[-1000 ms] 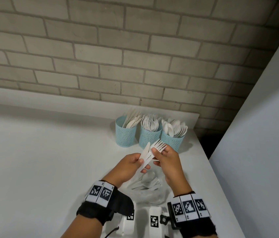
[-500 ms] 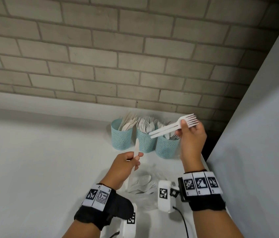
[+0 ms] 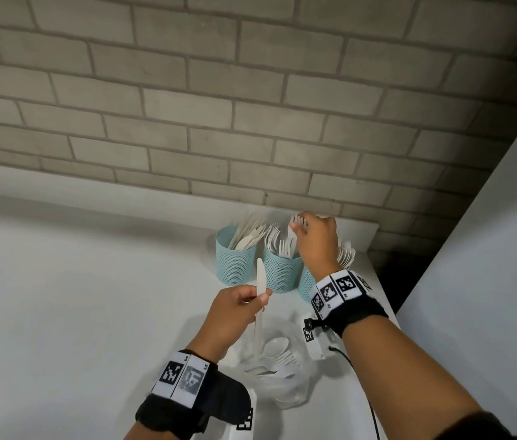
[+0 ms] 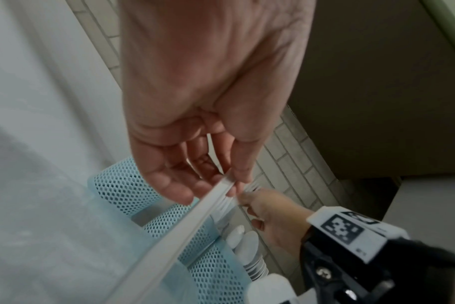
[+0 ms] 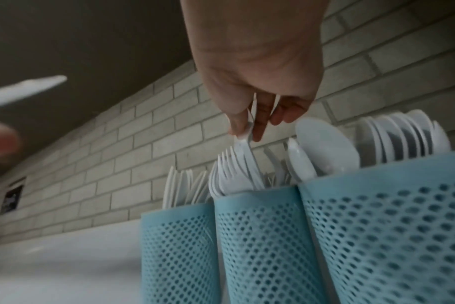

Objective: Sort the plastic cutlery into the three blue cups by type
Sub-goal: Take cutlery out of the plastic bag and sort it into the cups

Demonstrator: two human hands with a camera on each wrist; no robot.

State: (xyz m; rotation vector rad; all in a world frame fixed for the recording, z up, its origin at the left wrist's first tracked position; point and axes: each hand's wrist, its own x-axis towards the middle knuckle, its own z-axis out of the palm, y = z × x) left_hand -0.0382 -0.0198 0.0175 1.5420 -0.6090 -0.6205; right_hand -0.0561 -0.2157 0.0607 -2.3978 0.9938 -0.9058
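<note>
We see our right hand (image 3: 316, 239) over the middle cup (image 3: 281, 274) of the three blue cups that stand in a row near the far right corner of the worktop (image 3: 92, 296), thumb and fingers pinching a white fork (image 5: 243, 148) by its head; the fork's long axis runs nearly straight down, handle lowest, in among the forks already standing in that cup, so we judge the drop there is almost done. Our left hand (image 3: 238, 312) is nearer to us and pinches a white knife (image 3: 260, 293) close to its middle, blade tip up and pointing toward the far edge, its length roughly upright. The left cup (image 3: 235, 265), which holds the knives, lies just beyond and slightly left of this hand, so the left hand is the nearer one for it; we judge the knife will have to be turned handle down before it goes in. The right cup (image 5: 392, 216) holds spoons. More loose cutlery (image 3: 274, 357) lies in clear wrapping on the worktop toward the near edge, between our wrists
</note>
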